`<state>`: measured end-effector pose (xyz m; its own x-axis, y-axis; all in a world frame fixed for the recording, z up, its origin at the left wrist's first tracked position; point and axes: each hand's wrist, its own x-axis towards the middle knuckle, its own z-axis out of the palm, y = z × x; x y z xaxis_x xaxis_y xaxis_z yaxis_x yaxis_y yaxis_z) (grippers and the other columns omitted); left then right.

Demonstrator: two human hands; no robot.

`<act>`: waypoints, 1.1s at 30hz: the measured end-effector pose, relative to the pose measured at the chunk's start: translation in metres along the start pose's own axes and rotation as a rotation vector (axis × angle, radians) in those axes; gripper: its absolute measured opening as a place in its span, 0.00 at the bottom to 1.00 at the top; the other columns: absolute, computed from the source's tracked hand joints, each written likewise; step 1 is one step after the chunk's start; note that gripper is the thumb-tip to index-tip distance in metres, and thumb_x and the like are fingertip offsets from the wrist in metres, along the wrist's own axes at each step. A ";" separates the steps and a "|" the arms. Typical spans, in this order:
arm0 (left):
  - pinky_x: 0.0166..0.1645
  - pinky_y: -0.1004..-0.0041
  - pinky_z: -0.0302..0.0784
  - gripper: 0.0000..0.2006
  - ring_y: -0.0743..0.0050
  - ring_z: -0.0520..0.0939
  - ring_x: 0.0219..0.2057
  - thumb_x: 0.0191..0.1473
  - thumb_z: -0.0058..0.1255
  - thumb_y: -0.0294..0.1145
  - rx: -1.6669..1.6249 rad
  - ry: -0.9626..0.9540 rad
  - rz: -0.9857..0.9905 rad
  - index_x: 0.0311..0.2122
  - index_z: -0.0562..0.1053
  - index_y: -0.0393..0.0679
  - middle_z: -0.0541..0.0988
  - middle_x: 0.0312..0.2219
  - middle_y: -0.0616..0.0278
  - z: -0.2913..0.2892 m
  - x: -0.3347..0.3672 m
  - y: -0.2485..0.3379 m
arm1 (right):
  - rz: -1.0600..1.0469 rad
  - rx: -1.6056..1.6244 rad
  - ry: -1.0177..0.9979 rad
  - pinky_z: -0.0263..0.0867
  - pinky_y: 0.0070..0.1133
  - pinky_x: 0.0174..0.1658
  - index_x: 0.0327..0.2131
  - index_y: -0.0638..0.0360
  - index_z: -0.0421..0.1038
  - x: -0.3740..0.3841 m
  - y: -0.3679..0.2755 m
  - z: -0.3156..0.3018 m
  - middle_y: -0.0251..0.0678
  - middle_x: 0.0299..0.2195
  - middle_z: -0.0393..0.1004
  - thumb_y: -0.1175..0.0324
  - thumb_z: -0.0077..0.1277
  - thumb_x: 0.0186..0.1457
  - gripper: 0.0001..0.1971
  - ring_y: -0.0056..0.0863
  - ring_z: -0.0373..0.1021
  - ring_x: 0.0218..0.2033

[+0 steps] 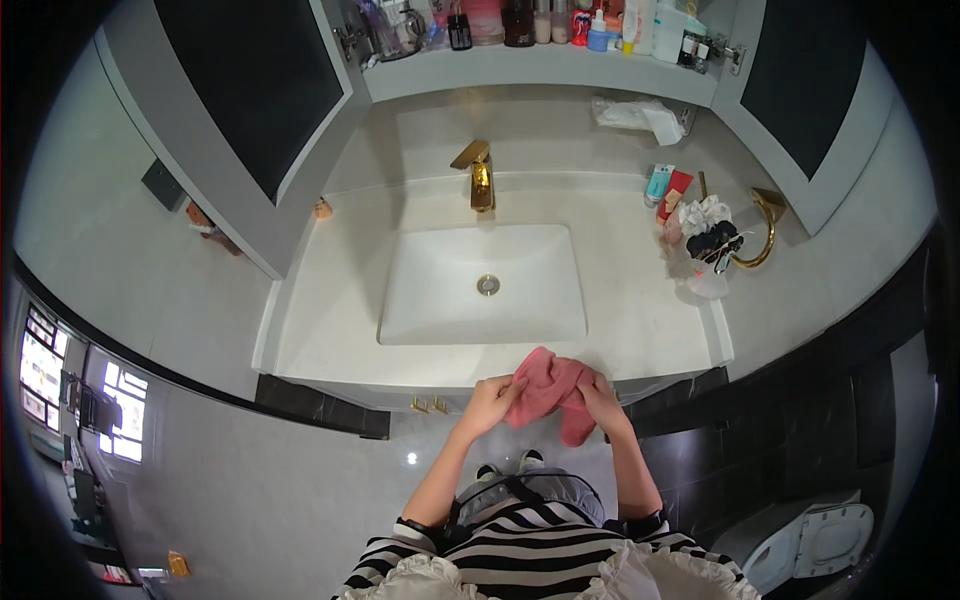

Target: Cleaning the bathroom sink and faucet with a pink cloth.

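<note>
Pink cloth (548, 385): held bunched between left hand (490, 402) and right hand (603, 405) at the countertop's (330, 300) front edge; contact with the edge cannot be told.
Left grip: cloth's left side pinched by thumb and fingers.
Right grip: right side clasped, one end left hanging.
Sink (430, 328): set into the countertop, beyond the cloth.
Gold faucet (482, 185): mounted behind the sink.
Shelf (550, 70): lined with bottles (519, 25), flanked by opened cabinet doors (240, 90).
</note>
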<state>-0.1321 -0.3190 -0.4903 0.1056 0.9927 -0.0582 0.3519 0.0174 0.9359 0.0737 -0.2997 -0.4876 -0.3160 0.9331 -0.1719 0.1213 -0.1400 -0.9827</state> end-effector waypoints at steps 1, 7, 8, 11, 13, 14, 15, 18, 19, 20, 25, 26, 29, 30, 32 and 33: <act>0.18 0.78 0.58 0.16 0.84 0.61 0.12 0.51 0.43 0.39 0.005 0.001 0.009 0.23 0.70 0.35 0.63 0.08 0.62 -0.003 0.000 -0.001 | -0.067 -0.033 0.006 0.57 0.19 0.45 0.43 0.65 0.62 0.002 0.003 0.000 0.39 0.38 0.68 0.69 0.37 0.49 0.17 0.27 0.64 0.40; 0.23 0.80 0.63 0.15 0.86 0.68 0.21 0.54 0.40 0.39 -0.508 0.154 -0.006 0.26 0.70 0.37 0.71 0.17 0.68 -0.032 0.006 -0.007 | -0.211 -0.161 0.029 0.60 0.18 0.43 0.42 0.63 0.62 -0.002 -0.014 -0.009 0.40 0.36 0.70 0.75 0.46 0.44 0.18 0.27 0.65 0.41; 0.27 0.81 0.66 0.13 0.85 0.70 0.24 0.54 0.38 0.38 -0.721 0.127 -0.097 0.29 0.69 0.39 0.72 0.21 0.69 -0.037 0.005 0.009 | -0.199 -0.164 0.018 0.60 0.19 0.43 0.42 0.63 0.62 -0.005 -0.014 -0.012 0.40 0.37 0.70 0.74 0.48 0.43 0.19 0.27 0.65 0.41; 0.33 0.82 0.70 0.11 0.83 0.73 0.29 0.55 0.37 0.37 -0.990 0.068 -0.193 0.33 0.68 0.40 0.73 0.27 0.68 -0.046 0.010 0.025 | -0.240 -0.198 0.007 0.60 0.20 0.43 0.43 0.64 0.62 -0.016 -0.025 -0.019 0.38 0.39 0.69 0.73 0.55 0.40 0.23 0.27 0.65 0.42; 0.35 0.82 0.71 0.11 0.83 0.74 0.30 0.55 0.36 0.36 -1.049 0.040 -0.195 0.34 0.67 0.40 0.73 0.28 0.66 -0.048 0.015 0.026 | -0.162 -0.026 0.021 0.61 0.20 0.43 0.43 0.64 0.62 -0.025 -0.027 -0.022 0.38 0.39 0.69 0.74 0.55 0.38 0.24 0.26 0.65 0.42; 0.36 0.80 0.72 0.12 0.81 0.75 0.30 0.55 0.36 0.37 -1.076 0.065 -0.163 0.35 0.67 0.39 0.74 0.29 0.65 -0.045 0.018 0.024 | -0.179 0.012 -0.004 0.60 0.20 0.43 0.43 0.64 0.62 -0.031 -0.033 -0.021 0.37 0.40 0.68 0.70 0.51 0.44 0.20 0.24 0.64 0.42; 0.36 0.78 0.73 0.13 0.79 0.75 0.30 0.55 0.36 0.37 -1.105 0.093 -0.135 0.36 0.67 0.38 0.74 0.29 0.63 -0.041 0.020 0.023 | -0.185 0.009 -0.009 0.60 0.20 0.43 0.43 0.64 0.62 -0.036 -0.032 -0.020 0.37 0.40 0.68 0.70 0.51 0.44 0.20 0.24 0.64 0.42; 0.36 0.83 0.71 0.11 0.83 0.74 0.31 0.55 0.37 0.37 -1.197 -0.062 -0.176 0.34 0.67 0.41 0.73 0.29 0.66 -0.039 0.015 0.065 | -0.141 0.326 -0.302 0.57 0.21 0.47 0.44 0.67 0.61 -0.047 -0.014 -0.031 0.37 0.39 0.67 0.62 0.36 0.55 0.19 0.25 0.62 0.43; 0.36 0.83 0.71 0.11 0.83 0.74 0.31 0.55 0.37 0.37 -1.190 -0.074 -0.179 0.34 0.67 0.41 0.73 0.29 0.66 -0.037 0.014 0.081 | -0.145 0.332 -0.291 0.57 0.21 0.47 0.44 0.67 0.61 -0.038 -0.003 -0.031 0.37 0.39 0.67 0.62 0.36 0.55 0.19 0.25 0.62 0.43; 0.34 0.83 0.70 0.10 0.84 0.73 0.30 0.55 0.37 0.36 -1.071 -0.185 -0.189 0.33 0.67 0.41 0.73 0.29 0.68 -0.037 0.012 0.096 | -0.041 0.351 -0.238 0.56 0.20 0.47 0.44 0.67 0.61 -0.024 0.010 -0.030 0.37 0.39 0.67 0.62 0.37 0.55 0.18 0.25 0.62 0.43; 0.29 0.79 0.68 0.12 0.78 0.73 0.24 0.53 0.40 0.36 -0.481 -0.535 -0.036 0.26 0.69 0.38 0.74 0.23 0.64 -0.007 0.029 0.116 | 0.030 0.771 0.129 0.58 0.17 0.41 0.40 0.62 0.64 0.006 0.043 0.031 0.33 0.40 0.64 0.69 0.41 0.52 0.12 0.22 0.61 0.40; 0.27 0.77 0.66 0.12 0.76 0.72 0.22 0.51 0.42 0.35 -0.327 -0.502 0.271 0.25 0.68 0.37 0.72 0.20 0.61 0.002 0.026 0.120 | 0.083 1.137 0.163 0.58 0.17 0.40 0.37 0.61 0.65 0.011 0.035 0.045 0.33 0.39 0.63 0.71 0.43 0.50 0.10 0.21 0.61 0.39; 0.27 0.71 0.64 0.12 0.68 0.70 0.19 0.47 0.46 0.33 -0.023 -0.527 0.493 0.21 0.65 0.34 0.68 0.17 0.54 0.027 0.021 0.102 | -0.045 0.878 0.133 0.58 0.17 0.39 0.36 0.60 0.66 0.015 0.017 0.070 0.33 0.38 0.63 0.73 0.43 0.48 0.09 0.22 0.61 0.38; 0.26 0.71 0.63 0.13 0.68 0.69 0.19 0.47 0.46 0.33 0.031 -0.544 0.520 0.20 0.64 0.34 0.67 0.16 0.54 0.033 0.020 0.093 | -0.101 0.714 0.121 0.59 0.17 0.39 0.35 0.60 0.66 0.016 0.011 0.072 0.33 0.37 0.63 0.73 0.44 0.47 0.09 0.22 0.61 0.37; 0.25 0.71 0.62 0.15 0.67 0.67 0.18 0.46 0.48 0.33 0.052 -0.569 0.593 0.17 0.61 0.35 0.64 0.15 0.55 0.041 0.015 0.086 | -0.211 0.410 0.131 0.59 0.18 0.38 0.34 0.59 0.66 0.013 -0.003 0.063 0.33 0.36 0.62 0.74 0.44 0.46 0.09 0.22 0.61 0.37; 0.25 0.71 0.62 0.15 0.67 0.67 0.18 0.46 0.48 0.33 0.047 -0.565 0.580 0.17 0.61 0.35 0.64 0.15 0.55 0.037 0.012 0.083 | -0.252 0.285 0.122 0.59 0.18 0.38 0.34 0.59 0.66 0.014 -0.009 0.062 0.33 0.36 0.62 0.74 0.44 0.45 0.09 0.22 0.61 0.36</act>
<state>-0.0674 -0.3097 -0.4257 0.7329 0.6314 0.2534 0.1341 -0.4992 0.8560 0.0101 -0.3058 -0.4858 -0.1863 0.9800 0.0700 -0.2174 0.0284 -0.9757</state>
